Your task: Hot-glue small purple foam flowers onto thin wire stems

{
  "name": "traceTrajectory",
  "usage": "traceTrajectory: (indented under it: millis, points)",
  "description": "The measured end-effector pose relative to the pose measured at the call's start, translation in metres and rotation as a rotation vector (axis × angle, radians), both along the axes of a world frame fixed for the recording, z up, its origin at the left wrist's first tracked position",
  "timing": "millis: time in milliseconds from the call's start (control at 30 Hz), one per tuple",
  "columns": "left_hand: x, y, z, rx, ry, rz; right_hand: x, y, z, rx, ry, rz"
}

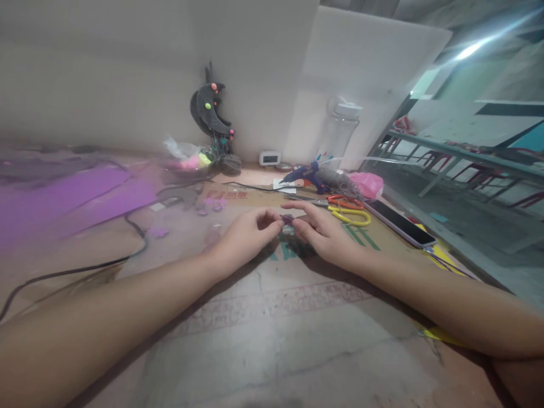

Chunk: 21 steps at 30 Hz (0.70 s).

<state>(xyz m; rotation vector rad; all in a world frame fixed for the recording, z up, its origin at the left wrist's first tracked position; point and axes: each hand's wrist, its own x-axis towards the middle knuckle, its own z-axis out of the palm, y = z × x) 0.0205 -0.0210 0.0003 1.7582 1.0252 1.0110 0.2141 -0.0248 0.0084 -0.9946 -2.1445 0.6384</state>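
Note:
Between my fingertips, at the middle of the view, is a small dark purple piece [288,219]; its exact kind is too small to make out. My left hand [254,228] pinches it from the left with thumb and forefinger. From the right, my right hand [321,229] grips its other side with the thumb and a finger, while the forefinger stretches out above. Just behind the right hand lie scissors with yellow and orange handles [355,215]. Small purple cut-out shapes [216,204] are scattered beyond my left hand.
Behind stand a blue glue gun [306,174], a clear bottle [340,130], a small digital clock [270,158] and a dark crescent-moon ornament [210,110]. A phone [402,224] lies right. Purple sheets [93,195] and a black cable [80,272] lie left, printed cardboard [238,195] beneath.

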Motion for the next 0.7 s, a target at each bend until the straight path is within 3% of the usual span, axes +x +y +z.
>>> traceTrajectory:
  millis: [167,433,700]
  points:
    - [0.0003,0.0005,-0.0007,-0.008,0.009,0.017,-0.001,0.0015,-0.0045,-0.089,0.151,-0.027]
    - [0.0003,0.0005,-0.0003,-0.001,0.007,0.02,0.0022,0.0027,-0.0032,0.252,-0.042,-0.188]
    - [-0.0003,0.0008,-0.0008,0.004,0.009,0.014,0.0051,0.0027,-0.0037,0.401,-0.086,-0.191]
